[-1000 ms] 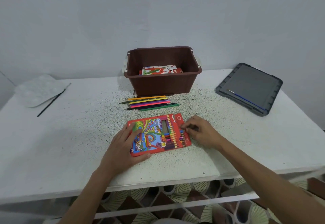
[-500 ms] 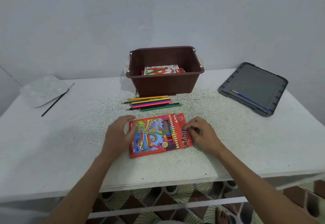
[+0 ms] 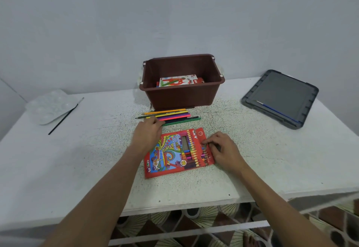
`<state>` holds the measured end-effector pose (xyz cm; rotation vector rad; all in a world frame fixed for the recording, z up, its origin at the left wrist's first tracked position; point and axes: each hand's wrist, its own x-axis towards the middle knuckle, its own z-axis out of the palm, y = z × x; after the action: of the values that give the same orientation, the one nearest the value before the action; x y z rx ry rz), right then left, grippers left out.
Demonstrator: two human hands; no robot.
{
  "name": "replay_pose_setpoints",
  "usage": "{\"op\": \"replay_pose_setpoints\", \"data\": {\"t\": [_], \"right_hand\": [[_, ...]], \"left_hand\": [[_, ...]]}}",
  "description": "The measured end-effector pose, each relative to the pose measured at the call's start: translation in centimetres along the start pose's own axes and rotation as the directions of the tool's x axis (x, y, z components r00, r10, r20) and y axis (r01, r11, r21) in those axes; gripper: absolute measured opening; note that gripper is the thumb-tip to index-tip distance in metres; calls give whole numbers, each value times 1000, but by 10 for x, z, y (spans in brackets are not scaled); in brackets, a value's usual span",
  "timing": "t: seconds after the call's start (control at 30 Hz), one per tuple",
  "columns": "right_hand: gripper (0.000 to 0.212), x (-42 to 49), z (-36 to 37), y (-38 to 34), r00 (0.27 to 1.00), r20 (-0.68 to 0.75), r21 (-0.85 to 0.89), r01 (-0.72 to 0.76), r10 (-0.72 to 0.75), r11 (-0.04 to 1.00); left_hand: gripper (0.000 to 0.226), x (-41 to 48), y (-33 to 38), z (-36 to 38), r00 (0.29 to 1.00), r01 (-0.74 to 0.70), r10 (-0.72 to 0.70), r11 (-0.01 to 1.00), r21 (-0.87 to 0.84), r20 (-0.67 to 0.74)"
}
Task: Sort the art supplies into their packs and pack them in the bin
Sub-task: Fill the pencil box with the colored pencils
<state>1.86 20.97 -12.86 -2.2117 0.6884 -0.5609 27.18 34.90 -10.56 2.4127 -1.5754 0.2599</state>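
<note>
Midway through the sorting, by the look of it. Flat near the front edge of the table [image 3: 77,159], a red pencil pack [image 3: 169,157]: thin glossy printed cardboard, with a cut-out window showing a row of coloured shafts already inside. Pinched at its right, open end by the bent fingertips of the right hand [image 3: 223,149].

Just beyond the pack, a short row of loose pencils [image 3: 174,116], side by side and touching: slim painted wood, sharpened points to the left, in orange, yellow, purple, pink, black and green. Over their left ends, the left hand [image 3: 147,132], fingers down on the nearest ones; impossible to tell whether gripping one or only touching.

Behind the pencils and just beside them, a brown bin [image 3: 182,97]: rigid plastic, rectangular, with tapering walls and a rolled rim. Inside it, one white-and-red box [image 3: 177,81] lying flat, so one pack counted as done. Left to do, as judged: loose pencils into the red pack, flap closed, pack into the bin.

Further out, well to the left, a white moulded palette [image 3: 48,107] with round wells and a thin black brush [image 3: 63,118] lying along its edge. Well to the right, a dark grey lid [image 3: 279,95] with a ribbed rim and a blue-handled brush [image 3: 275,110] on it. Both brushes unpacked too.
</note>
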Motion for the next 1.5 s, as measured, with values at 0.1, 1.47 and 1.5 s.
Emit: {"op": "replay_pose_setpoints", "data": {"t": [0.1, 1.47, 1.5], "right_hand": [[22, 0, 0, -1, 1000, -9, -4, -6, 6, 1000], [16, 16, 6, -50, 959, -75, -196, 256, -275, 947], [16, 16, 4, -48, 960, -57, -198, 257, -273, 946]], "left_hand": [[23, -2, 2, 2, 1000, -3, 3, 1000, -1, -26], [10, -31, 71, -30, 945, 308, -186, 249, -918, 267], [9, -32, 70, -32, 950, 303, -160, 268, -915, 268]]}}
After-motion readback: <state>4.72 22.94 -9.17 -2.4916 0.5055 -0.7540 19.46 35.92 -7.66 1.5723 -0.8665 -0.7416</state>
